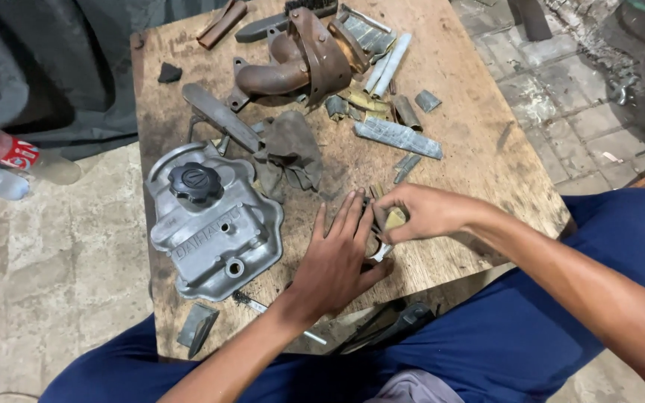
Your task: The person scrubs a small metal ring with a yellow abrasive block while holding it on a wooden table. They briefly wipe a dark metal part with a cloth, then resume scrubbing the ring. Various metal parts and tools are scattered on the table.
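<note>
Blue trouser legs (pixel 531 328) sit nearest, knees either side of the wooden counter (pixel 479 142); just above them the left hand (pixel 337 261) lies flat and open, fingers together, pressing the counter and the near side of a small metal part (pixel 391 222), gripping nothing. Right hand (pixel 427 213) is curled shut on that part, pinching it at the counter's front edge, right of the grey engine cover (pixel 214 224) and below the rag (pixel 289 153). My read: keep the left palm braced as a stop and work the part with fingertips only, low over the counter so it can't drop off the edge.
</note>
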